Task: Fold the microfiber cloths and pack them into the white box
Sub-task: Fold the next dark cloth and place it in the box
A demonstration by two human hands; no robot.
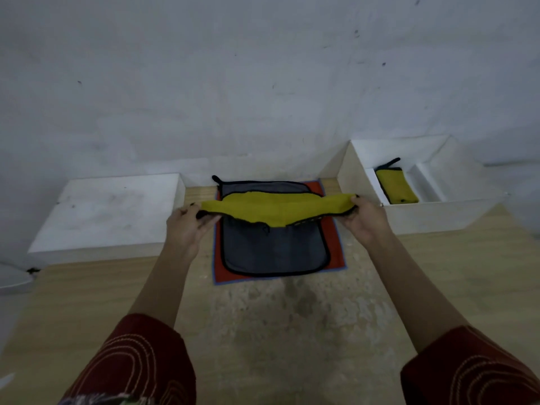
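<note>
- A wooden table (263, 331) is seen, with bare room left on the person's side of the cloths.
- The white box (438, 214) is set to the right, nearest the right hand (366, 220); a folded cloth (396, 187) is laid in its leftmost compartment.
- A grey cloth (274, 252) is spread flat upon an orange cloth (336, 252).
- The yellow cloth (274, 207) is held above these, long axis left to right.
- Its ends are pinched by the left hand (187, 226) and the right hand.

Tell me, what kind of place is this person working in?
Probably a plain home or workshop packing corner: a bare scuffed wall, a worn wooden table, and an open white box with a folded yellow cloth inside.
</note>
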